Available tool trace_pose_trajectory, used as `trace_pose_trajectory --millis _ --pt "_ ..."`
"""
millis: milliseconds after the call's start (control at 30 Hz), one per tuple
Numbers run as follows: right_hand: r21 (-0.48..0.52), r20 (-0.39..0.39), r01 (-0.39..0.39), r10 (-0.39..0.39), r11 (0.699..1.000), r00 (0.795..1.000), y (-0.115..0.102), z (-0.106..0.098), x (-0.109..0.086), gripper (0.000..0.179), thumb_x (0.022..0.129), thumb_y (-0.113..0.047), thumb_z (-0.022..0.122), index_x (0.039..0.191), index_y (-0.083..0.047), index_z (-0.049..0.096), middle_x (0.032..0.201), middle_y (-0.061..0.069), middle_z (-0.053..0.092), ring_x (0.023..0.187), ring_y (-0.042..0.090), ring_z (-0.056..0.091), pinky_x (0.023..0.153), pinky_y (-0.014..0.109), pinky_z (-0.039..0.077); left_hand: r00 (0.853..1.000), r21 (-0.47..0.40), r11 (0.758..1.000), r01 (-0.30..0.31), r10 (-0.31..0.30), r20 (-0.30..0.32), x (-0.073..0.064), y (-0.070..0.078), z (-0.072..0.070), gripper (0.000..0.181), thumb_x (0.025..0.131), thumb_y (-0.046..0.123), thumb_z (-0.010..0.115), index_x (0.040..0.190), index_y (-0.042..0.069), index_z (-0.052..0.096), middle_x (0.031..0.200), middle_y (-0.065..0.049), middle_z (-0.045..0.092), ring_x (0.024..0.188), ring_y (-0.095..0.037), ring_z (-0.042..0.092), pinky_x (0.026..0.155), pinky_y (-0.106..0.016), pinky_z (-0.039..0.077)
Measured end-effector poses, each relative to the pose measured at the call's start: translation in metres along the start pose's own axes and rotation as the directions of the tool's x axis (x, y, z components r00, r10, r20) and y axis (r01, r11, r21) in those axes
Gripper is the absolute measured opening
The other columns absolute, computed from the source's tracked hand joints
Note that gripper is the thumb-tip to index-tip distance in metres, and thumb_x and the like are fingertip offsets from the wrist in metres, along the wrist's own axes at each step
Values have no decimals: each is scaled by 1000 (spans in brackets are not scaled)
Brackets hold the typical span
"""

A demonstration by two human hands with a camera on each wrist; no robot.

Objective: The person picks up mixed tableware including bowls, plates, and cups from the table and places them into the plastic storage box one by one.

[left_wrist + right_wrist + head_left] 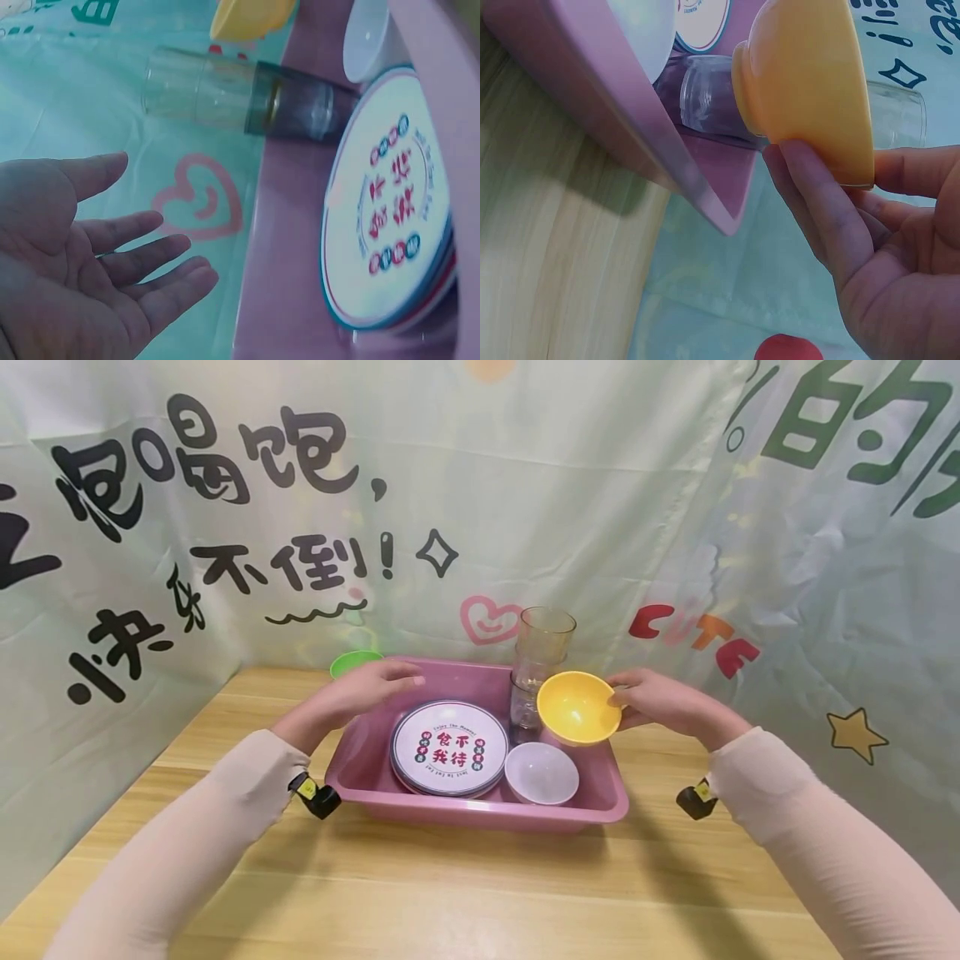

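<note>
My right hand (656, 697) pinches a yellow bowl (577, 708) by its right side, thumb at the rim and fingers under the wall, as the right wrist view shows. The bowl is held over the right part of a pink tub (480, 814). Below it in the tub sits a white bowl (542, 774), beside a stack of round printed plates (450, 748). Behind the yellow bowl rises a stack of clear glasses (545, 635). Over the tub's left side, my left hand (97, 262) is held with fingers spread and nothing in it.
A green bowl (356, 662) shows behind the tub's back left corner, partly hidden by the left hand. The tub stands on a wooden table (450, 893). Printed cloth (420, 460) hangs close behind and along both sides.
</note>
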State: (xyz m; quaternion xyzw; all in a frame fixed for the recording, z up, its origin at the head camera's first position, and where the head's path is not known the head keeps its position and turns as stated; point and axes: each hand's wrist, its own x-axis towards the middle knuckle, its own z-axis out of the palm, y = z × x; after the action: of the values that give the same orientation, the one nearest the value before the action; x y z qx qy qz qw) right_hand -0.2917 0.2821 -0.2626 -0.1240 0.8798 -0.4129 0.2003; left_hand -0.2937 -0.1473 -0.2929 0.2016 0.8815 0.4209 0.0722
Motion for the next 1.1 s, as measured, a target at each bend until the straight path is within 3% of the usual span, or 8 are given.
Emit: trace_pose_trajectory --millis 200,300,567,833,1100 --pt "-26 7 -30 30 999 1000 -5 4 2 50 100 -13 50 143 7 38 130 25 53 103 30 66 90 46 53 997 -98 995 26 -19 73 11 22 14 52 98 40 59 141 11 53 142 -10 52 116 -26 59 93 -39 52" --pt "-24 15 -27 27 999 1000 -7 7 3 49 99 -13 50 143 6 39 130 25 53 102 29 66 90 45 53 994 -141 988 60 -46 101 18 33 24 54 98 39 58 143 9 49 141 -12 52 117 -28 59 92 -36 53" --pt "5 39 -27 27 1000 999 -8 12 9 46 99 -9 48 140 9 40 130 26 51 102 29 65 88 43 55 976 -301 948 103 -38 212 37 46 51 49 102 29 54 143 4 46 142 -16 50 116 -32 59 91 -38 54" --pt "16 76 -39 38 999 996 -11 18 13 47 99 -10 48 142 8 39 127 24 54 100 28 65 91 48 52 968 -314 939 139 -62 243 49 57 71 50 100 30 59 140 2 49 132 -13 57 107 -27 64 85 -36 57" --pt "18 88 -41 39 999 995 -13 23 14 48 99 -11 46 142 11 37 130 25 51 104 29 64 93 47 52 954 -324 932 163 -66 292 61 64 86 48 100 30 57 138 1 52 124 -18 62 102 -27 66 80 -35 58"
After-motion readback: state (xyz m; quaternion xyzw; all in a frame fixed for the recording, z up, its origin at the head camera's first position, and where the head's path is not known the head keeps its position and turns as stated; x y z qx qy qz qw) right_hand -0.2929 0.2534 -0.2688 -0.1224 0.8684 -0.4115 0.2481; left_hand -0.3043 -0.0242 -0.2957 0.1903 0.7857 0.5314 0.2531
